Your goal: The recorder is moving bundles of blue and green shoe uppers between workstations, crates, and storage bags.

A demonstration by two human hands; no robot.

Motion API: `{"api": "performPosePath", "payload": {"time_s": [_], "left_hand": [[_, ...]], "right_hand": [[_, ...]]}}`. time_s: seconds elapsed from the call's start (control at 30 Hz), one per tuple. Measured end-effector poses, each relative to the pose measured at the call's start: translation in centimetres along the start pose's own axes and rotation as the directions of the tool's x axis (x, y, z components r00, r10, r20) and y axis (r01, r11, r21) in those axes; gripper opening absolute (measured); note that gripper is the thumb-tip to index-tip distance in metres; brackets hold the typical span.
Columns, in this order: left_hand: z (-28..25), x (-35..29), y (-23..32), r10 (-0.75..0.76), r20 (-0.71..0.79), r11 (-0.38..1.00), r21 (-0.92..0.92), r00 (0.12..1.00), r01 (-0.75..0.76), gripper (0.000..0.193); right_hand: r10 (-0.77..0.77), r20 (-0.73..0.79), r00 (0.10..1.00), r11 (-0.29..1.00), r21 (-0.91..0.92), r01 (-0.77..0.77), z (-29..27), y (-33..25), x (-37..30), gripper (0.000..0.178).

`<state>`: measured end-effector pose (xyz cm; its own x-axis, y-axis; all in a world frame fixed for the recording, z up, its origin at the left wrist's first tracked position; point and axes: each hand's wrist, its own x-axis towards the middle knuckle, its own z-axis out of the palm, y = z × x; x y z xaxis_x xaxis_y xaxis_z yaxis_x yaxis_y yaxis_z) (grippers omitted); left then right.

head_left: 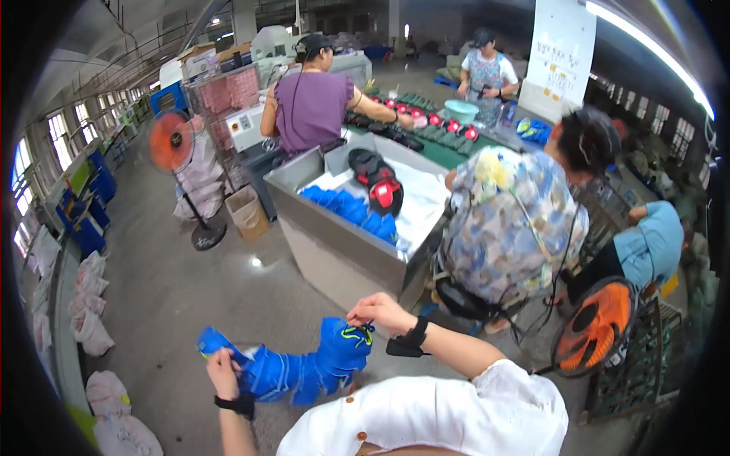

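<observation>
A long bundle of blue fabric pieces (pixel 285 372) with pale edges and yellow-green trim hangs between my hands, above the floor. My left hand (pixel 223 372) is closed on its left end. At the right end, my right hand (pixel 384 313) pinches the bundle close to a dark cord and the yellow-green trim. The exact kind of the pieces cannot be made out. Both wrists wear black bands. Beyond my hands stands a grey bin (pixel 342 262) holding more blue pieces (pixel 350 210) and a stack of black and red pieces (pixel 375 182).
A person in purple (pixel 319 110) and another in a flowered top (pixel 517 220) work by the bin. Farther off, a green table (pixel 449 156) carries rows of pieces. Orange fans stand left (pixel 172 142) and right (pixel 595 327). White sacks (pixel 114 410) lie at the lower left.
</observation>
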<state>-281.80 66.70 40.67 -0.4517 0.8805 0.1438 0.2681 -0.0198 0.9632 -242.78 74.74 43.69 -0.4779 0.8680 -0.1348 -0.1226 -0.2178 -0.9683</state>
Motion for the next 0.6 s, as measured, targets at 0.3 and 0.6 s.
{"api": "performPosePath", "payload": {"time_s": [0.3,0.6], "left_hand": [[14.5,29.9,19.2,0.659,0.138,0.751,-0.063,0.739,-0.657,0.024],[35.5,45.9,10.4,0.411,0.628,0.603,0.357,0.661,-0.714,0.02]], "right_hand": [[-0.623,-0.309,0.718,0.761,-0.451,0.466,-7.8,-17.3,5.7,0.02],[-0.248,-0.165,0.955,0.349,-0.935,-0.071,-17.2,-8.4,11.3,0.019]]}}
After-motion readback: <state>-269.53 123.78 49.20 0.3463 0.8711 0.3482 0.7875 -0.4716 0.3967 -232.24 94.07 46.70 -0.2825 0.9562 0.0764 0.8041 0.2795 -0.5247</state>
